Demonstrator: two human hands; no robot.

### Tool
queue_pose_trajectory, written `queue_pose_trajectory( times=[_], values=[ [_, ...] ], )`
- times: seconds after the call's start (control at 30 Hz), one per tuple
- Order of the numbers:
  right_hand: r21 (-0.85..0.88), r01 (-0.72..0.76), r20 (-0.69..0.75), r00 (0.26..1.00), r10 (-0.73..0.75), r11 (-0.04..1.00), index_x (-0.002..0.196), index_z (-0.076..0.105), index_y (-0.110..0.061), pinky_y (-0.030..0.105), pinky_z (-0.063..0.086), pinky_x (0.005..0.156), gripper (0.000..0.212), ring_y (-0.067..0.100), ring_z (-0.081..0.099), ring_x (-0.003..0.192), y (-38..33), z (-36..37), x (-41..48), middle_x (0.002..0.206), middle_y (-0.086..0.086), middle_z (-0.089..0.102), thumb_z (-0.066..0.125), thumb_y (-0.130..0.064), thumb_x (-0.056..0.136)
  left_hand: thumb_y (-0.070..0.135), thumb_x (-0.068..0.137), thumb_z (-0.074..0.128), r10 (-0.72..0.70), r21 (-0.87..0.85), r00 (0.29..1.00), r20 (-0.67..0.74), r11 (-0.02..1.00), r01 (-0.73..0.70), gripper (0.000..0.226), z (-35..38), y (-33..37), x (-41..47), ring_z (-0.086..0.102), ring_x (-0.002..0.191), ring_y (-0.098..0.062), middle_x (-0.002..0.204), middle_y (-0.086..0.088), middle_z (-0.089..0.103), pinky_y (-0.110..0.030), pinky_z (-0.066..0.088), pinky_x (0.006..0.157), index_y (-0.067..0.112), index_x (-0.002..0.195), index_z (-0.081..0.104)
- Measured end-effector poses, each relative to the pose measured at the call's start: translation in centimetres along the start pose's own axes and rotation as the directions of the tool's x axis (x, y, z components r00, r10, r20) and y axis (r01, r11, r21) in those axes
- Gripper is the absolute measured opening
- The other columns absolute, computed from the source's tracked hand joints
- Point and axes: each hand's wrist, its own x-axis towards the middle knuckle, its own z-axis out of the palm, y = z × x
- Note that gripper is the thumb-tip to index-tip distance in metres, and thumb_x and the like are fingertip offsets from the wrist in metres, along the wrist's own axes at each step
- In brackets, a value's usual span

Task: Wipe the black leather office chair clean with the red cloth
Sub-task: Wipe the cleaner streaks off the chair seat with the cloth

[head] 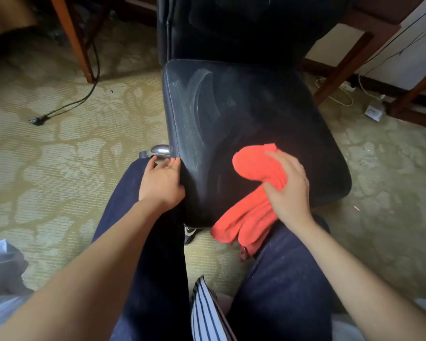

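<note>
Nearest, dark jeans (145, 267) and a striped shirt hem (204, 313). Grips the bunched red cloth (253, 168) in the right hand (288, 188), front right of the black leather office chair (244, 107) seat, tail hanging over the front edge. Rests the left hand (160, 183), fingers loosely straight, against the seat's left front side, beside a chrome base leg (160, 150). Dust streaks across the seat's left half.

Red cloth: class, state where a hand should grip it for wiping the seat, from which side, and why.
Grip the red cloth at its bunched middle, from above on the near side, as the right hand does. The wad beyond lies flat on the chair seat; the loose tail hangs off the front edge, too floppy to press.
</note>
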Motion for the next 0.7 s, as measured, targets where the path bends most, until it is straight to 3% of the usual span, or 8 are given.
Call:
queue_pose_trajectory(
  times=[0.1, 0.17, 0.23, 0.33, 0.43, 0.5, 0.7],
  values=[
    [0.151, -0.241, -0.026, 0.969, 0.247, 0.959, 0.135, 0.050, -0.016, 0.021, 0.030, 0.108, 0.069, 0.013, 0.043, 0.128, -0.1, 1.8, 3.7, 0.138, 0.003, 0.048, 0.056, 0.010, 0.071, 0.017, 0.075, 0.052, 0.000, 0.029, 0.997, 0.073, 1.000, -0.002, 0.056, -0.1, 0.1, 0.7, 0.046, 0.127, -0.023, 0.133, -0.009, 0.054, -0.032, 0.015, 0.114, 0.008, 0.129, 0.041],
    [0.161, -0.398, -0.040, 0.912, 0.409, 0.903, 0.140, 0.044, -0.018, 0.024, 0.028, 0.110, 0.068, 0.016, 0.039, 0.134, 0.4, 3.4, 4.9, 0.143, 0.005, 0.045, 0.057, 0.006, 0.078, 0.015, 0.075, 0.052, 0.022, 0.038, 0.995, 0.102, 0.999, -0.026, 0.058, -0.5, 0.2, 0.8, 0.043, 0.130, -0.024, 0.136, -0.010, 0.051, -0.029, 0.013, 0.114, 0.006, 0.131, 0.039],
    [0.113, -0.540, -0.025, 0.838, 0.545, 0.834, 0.145, 0.037, -0.021, 0.025, 0.025, 0.108, 0.064, 0.020, 0.036, 0.137, 0.7, 5.3, 6.0, 0.149, 0.003, 0.038, 0.058, -0.007, 0.086, 0.015, 0.076, 0.053, 0.028, 0.059, 0.992, 0.121, 0.998, -0.035, 0.064, -0.5, 0.2, 1.2, 0.038, 0.134, -0.023, 0.140, -0.011, 0.047, -0.028, 0.011, 0.115, 0.005, 0.136, 0.036],
    [-0.107, -0.666, 0.073, 0.735, 0.674, 0.738, 0.147, 0.027, -0.035, 0.031, 0.034, 0.102, 0.067, 0.022, 0.038, 0.135, 0.3, 7.6, 6.6, 0.154, -0.007, 0.028, 0.059, -0.030, 0.088, 0.017, 0.076, 0.054, 0.021, 0.080, 0.993, 0.117, 0.996, -0.031, 0.067, -0.4, 0.2, 1.5, 0.039, 0.133, -0.022, 0.141, -0.011, 0.048, -0.027, 0.011, 0.115, 0.006, 0.140, 0.035],
    [-0.254, -0.589, 0.161, 0.756, 0.634, 0.767, 0.141, 0.031, -0.046, 0.035, 0.039, 0.094, 0.064, 0.026, 0.046, 0.126, -1.0, 8.2, 6.3, 0.144, -0.008, 0.043, 0.057, -0.026, 0.086, 0.018, 0.076, 0.054, 0.023, 0.096, 0.994, 0.110, 0.995, -0.034, 0.063, -0.7, 0.1, 1.8, 0.047, 0.124, -0.024, 0.130, -0.009, 0.057, -0.026, 0.016, 0.112, 0.008, 0.137, 0.041],
    [-0.290, -0.491, 0.254, 0.788, 0.561, 0.821, 0.139, 0.033, -0.051, 0.035, 0.039, 0.095, 0.065, 0.027, 0.046, 0.125, -1.9, 7.9, 5.4, 0.146, -0.011, 0.041, 0.056, -0.021, 0.086, 0.018, 0.075, 0.054, 0.033, 0.100, 0.995, 0.099, 0.994, -0.043, 0.060, -0.8, 0.1, 2.0, 0.050, 0.118, -0.025, 0.121, -0.009, 0.062, -0.026, 0.020, 0.108, 0.009, 0.133, 0.046],
    [-0.208, -0.310, 0.376, 0.850, 0.368, 0.928, 0.130, 0.043, -0.056, 0.033, 0.042, 0.089, 0.067, 0.019, 0.047, 0.123, -4.9, 7.9, 1.0, 0.141, -0.024, 0.042, 0.057, -0.016, 0.079, 0.025, 0.070, 0.045, 0.046, 0.066, 0.996, 0.079, 0.996, -0.051, 0.052, -0.8, 0.0, 1.9, 0.053, 0.108, -0.030, 0.111, -0.010, 0.065, -0.029, 0.028, 0.098, 0.009, 0.119, 0.055]
  ],
)
